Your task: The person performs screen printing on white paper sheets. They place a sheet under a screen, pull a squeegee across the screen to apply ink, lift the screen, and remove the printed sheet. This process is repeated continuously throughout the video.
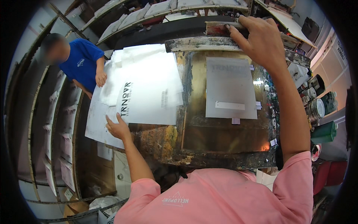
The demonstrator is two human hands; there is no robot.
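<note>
My left hand (119,128) is at the near-left corner of a white printed plastic bag (149,108) with black lettering. Its fingers are spread and touch the bag's edge. The bag lies over a pile of similar white bags (143,59). At the far side of the bench, my right hand (259,41) is closed on a squeegee (216,28) with a stained, reddish blade holder, by a raised screen frame (203,44) seen edge-on. Between the hands, a translucent grey bag (229,84) with a white strip lies flat on the brown printing bed (227,134).
Small tape tabs (258,105) edge the grey bag. At the left stands a person in a blue shirt (81,59), a hand near the pile. Drying racks (71,130) line the left and back. Paint cans (316,108) and a green container (323,131) stand at the right.
</note>
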